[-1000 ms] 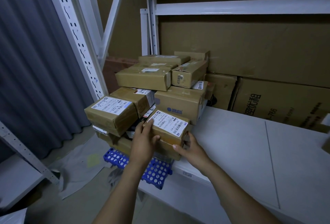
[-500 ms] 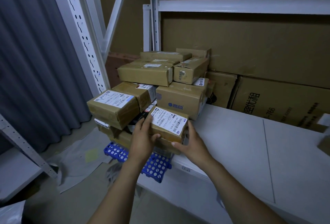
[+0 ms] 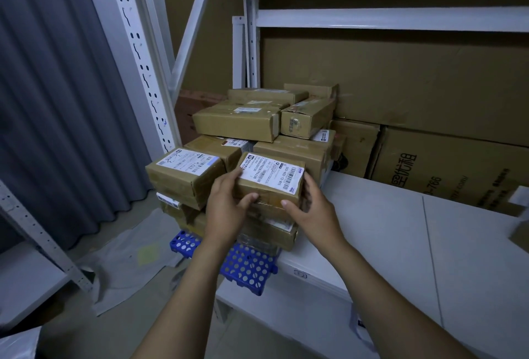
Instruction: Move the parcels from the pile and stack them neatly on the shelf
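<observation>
A small brown parcel (image 3: 272,178) with a white shipping label on top is lifted a little off the front of the pile (image 3: 234,127) of cardboard parcels. My left hand (image 3: 226,210) grips its left end, thumb on the front face. My right hand (image 3: 312,212) grips its right end, fingers curled round the side. The pile stands on a blue perforated crate (image 3: 243,267) left of the white shelf (image 3: 400,238). Another labelled parcel (image 3: 186,175) sits at the pile's left front.
Large cardboard cartons (image 3: 446,164) stand at the back of the shelf. A white perforated rack post (image 3: 137,52) and a grey curtain (image 3: 51,101) are on the left. Plastic sheeting (image 3: 126,267) lies on the floor. A lower grey shelf (image 3: 25,287) sits at far left.
Both hands have closed round the small labelled parcel and raised it up and slightly right off the pile's front. The view has moved closer.
</observation>
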